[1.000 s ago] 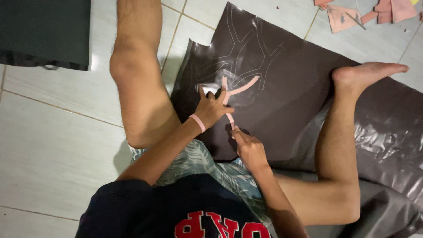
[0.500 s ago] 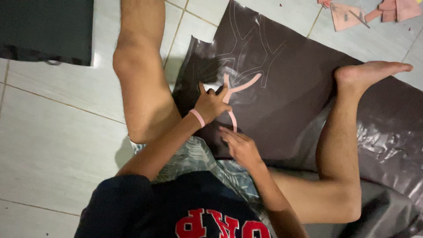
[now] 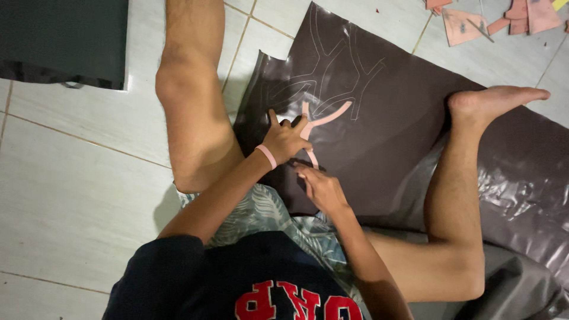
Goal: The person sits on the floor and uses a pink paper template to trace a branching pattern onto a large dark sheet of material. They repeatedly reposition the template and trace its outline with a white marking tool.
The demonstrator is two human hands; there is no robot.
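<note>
Two hands work on the dark sheet (image 3: 379, 136) spread over the tiled floor (image 3: 77, 189): the left hand (image 3: 287, 139) presses a pink Y-shaped template (image 3: 323, 121) flat, fingers spread, the right hand (image 3: 320, 189) (grip hidden) traces beside it, so any slip would likely skew the outline.

Dim indoor light with a cool, slightly green cast. The pale floor tiles (image 3: 77, 195) reflect it evenly, with one small bright glint near the top left by the edge of a dark mat (image 3: 59, 35). The dark glossy sheet (image 3: 391, 136) shows streaky white glare on its crinkled part toward the right edge. Soft shadows lie under the bent knee and beside the forearm. Focus is fairly sharp at the centre; the pink scraps (image 3: 462, 24) at the top right corner look softer. Fine grain shows in the dark areas.
</note>
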